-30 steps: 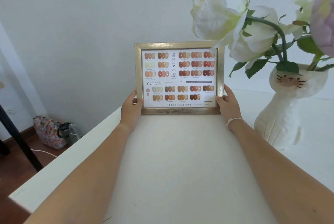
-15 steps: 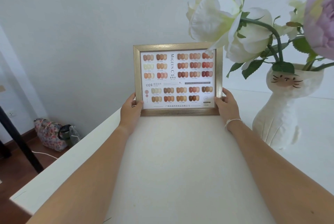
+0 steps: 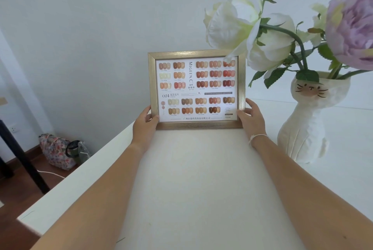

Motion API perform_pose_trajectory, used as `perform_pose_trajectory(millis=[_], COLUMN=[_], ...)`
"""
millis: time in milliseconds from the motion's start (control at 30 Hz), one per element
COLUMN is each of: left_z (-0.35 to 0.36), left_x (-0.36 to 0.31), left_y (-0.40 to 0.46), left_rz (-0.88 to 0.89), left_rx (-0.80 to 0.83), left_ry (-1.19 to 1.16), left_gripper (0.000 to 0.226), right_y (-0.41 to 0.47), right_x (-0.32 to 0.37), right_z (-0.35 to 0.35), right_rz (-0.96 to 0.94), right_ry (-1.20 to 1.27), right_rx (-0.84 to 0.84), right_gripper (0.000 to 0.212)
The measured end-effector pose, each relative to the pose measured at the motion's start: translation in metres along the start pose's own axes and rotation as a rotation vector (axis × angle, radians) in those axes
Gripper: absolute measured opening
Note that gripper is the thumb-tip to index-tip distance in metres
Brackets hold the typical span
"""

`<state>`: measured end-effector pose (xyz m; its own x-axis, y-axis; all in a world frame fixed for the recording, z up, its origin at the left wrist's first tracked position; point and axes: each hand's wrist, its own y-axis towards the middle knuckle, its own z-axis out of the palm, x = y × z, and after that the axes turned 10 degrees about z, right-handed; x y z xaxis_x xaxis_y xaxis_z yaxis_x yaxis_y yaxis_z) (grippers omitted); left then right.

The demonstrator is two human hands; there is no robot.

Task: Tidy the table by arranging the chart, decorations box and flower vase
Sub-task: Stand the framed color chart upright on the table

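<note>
Both hands, the left (image 3: 145, 123) and the right (image 3: 250, 117), clasp the lower side edges of the upright chart (image 3: 196, 90), its long axis level, apparently resting on the table (image 3: 201, 179) just left of the vase (image 3: 306, 120).

you face a plain pale wall (image 3: 101, 28) in soft, even light; a white table (image 3: 201, 179) runs out ahead of you; down to your left lies brown wood floor (image 3: 18, 185), with a floral bag (image 3: 56, 152), a white cable (image 3: 51, 173), a dark slanted leg (image 3: 22, 157) and a wall socket (image 3: 13, 129).
</note>
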<state>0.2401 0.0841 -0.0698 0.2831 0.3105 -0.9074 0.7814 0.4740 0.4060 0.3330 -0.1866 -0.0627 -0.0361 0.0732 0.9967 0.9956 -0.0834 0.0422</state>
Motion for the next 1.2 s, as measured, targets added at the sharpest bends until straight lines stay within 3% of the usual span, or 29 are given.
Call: perform_pose_trajectory(millis=[200,633,1200], left_z=[-0.004,-0.017,-0.001], left_x=[-0.003,-0.026,-0.07], left_y=[-0.01,-0.061,-0.158], left_rz=[-0.057,-0.078,0.002], left_rx=[-0.043,-0.031,0.138], left_ry=[0.005,0.087,0.228], left_gripper=[0.053,0.049,0.045], right_y=[-0.013,-0.064,-0.17], right_x=[-0.001,-0.001,-0.005], right_z=[-0.005,-0.022,-0.082], right_rz=[-0.008,0.007,-0.033], right_ry=[-0.013,-0.115,-0.172], right_rx=[-0.039,-0.037,-0.013], right_gripper=[0.055,0.05,0.045])
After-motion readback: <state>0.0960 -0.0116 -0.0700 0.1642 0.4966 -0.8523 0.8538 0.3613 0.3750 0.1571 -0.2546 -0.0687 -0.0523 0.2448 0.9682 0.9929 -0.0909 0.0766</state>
